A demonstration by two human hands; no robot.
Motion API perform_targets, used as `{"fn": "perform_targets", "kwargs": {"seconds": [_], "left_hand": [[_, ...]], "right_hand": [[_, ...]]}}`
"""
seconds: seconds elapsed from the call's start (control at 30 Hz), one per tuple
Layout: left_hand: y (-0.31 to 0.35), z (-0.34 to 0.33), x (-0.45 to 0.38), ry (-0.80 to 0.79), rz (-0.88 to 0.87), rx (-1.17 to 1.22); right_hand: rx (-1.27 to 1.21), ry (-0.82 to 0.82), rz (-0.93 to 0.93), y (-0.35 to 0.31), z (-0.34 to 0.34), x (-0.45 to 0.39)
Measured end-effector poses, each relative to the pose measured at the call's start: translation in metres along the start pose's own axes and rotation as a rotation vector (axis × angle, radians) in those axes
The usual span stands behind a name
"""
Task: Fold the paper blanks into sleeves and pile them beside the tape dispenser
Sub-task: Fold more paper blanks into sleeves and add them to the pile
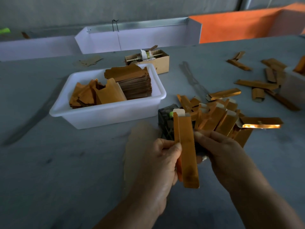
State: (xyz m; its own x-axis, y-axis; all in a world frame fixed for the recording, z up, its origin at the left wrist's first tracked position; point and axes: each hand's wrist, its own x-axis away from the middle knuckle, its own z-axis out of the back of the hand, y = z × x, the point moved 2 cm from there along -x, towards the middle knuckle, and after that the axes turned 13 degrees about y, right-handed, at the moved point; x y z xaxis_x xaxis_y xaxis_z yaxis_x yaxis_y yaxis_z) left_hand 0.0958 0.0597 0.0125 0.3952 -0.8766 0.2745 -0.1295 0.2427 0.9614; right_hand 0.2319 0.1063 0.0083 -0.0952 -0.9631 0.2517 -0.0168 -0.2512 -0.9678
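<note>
I hold a long gold paper sleeve (187, 146) upright above the table's near middle. My left hand (162, 164) pinches its left edge with thumb and fingers. My right hand (219, 151) grips its right edge from behind. Just beyond the sleeve sits the dark tape dispenser (165, 120), partly hidden by it. A pile of folded gold sleeves (219, 116) lies right of the dispenser. Flat paper blanks (132, 81) are stacked in a white plastic tub (109, 113) to the left.
A small cardboard box (158, 61) with tape scraps stands behind the tub. More gold sleeves (257, 84) lie scattered at the far right beside another white container (295, 90). A white tray (137, 37) and an orange panel (234, 28) line the back. A tan sheet (140, 146) lies under my hands.
</note>
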Motion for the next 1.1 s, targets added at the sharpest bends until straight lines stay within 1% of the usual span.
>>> {"fn": "perform_targets", "kwargs": {"seconds": [0.03, 0.07, 0.1, 0.2, 0.23, 0.37, 0.43, 0.57, 0.83, 0.9, 0.93, 1.03, 1.1], "left_hand": [[0.000, 0.000, 0.000, 0.001, -0.002, -0.004], [0.000, 0.001, 0.000, 0.003, -0.002, -0.006], [0.001, 0.001, 0.000, 0.003, 0.001, -0.011], [0.002, 0.001, 0.001, -0.005, 0.010, -0.018], [0.002, 0.002, 0.001, -0.007, 0.012, -0.019], [0.001, 0.003, 0.003, -0.018, 0.018, -0.027], [0.003, 0.002, 0.005, -0.033, 0.028, 0.009], [0.008, -0.005, 0.006, -0.073, 0.021, 0.079], [0.007, -0.007, 0.001, -0.066, 0.001, -0.026], [0.007, -0.006, 0.000, -0.063, -0.010, -0.056], [0.006, -0.006, 0.000, -0.059, -0.011, -0.069], [0.008, -0.006, -0.002, -0.053, -0.024, -0.105], [0.010, -0.007, -0.001, -0.072, -0.023, -0.104]], "right_hand": [[-0.048, -0.003, -0.032, 0.000, 0.002, 0.001], [-0.040, 0.004, -0.020, 0.000, 0.003, 0.002], [0.018, 0.027, 0.028, 0.000, 0.004, 0.004], [0.317, 0.161, 0.246, -0.001, 0.009, 0.009], [0.371, 0.182, 0.291, 0.000, 0.011, 0.010], [0.493, 0.221, 0.376, 0.006, 0.012, 0.014], [0.562, 0.248, 0.429, 0.007, 0.010, 0.015], [0.534, 0.280, 0.414, 0.009, 0.007, 0.017], [0.469, 0.258, 0.464, 0.014, 0.007, 0.019], [0.499, 0.244, 0.496, 0.013, 0.006, 0.020], [0.563, 0.256, 0.545, 0.011, 0.006, 0.021], [0.844, 0.370, 0.767, 0.002, 0.002, 0.022], [0.957, 0.395, 0.807, 0.000, 0.000, 0.022]]}}
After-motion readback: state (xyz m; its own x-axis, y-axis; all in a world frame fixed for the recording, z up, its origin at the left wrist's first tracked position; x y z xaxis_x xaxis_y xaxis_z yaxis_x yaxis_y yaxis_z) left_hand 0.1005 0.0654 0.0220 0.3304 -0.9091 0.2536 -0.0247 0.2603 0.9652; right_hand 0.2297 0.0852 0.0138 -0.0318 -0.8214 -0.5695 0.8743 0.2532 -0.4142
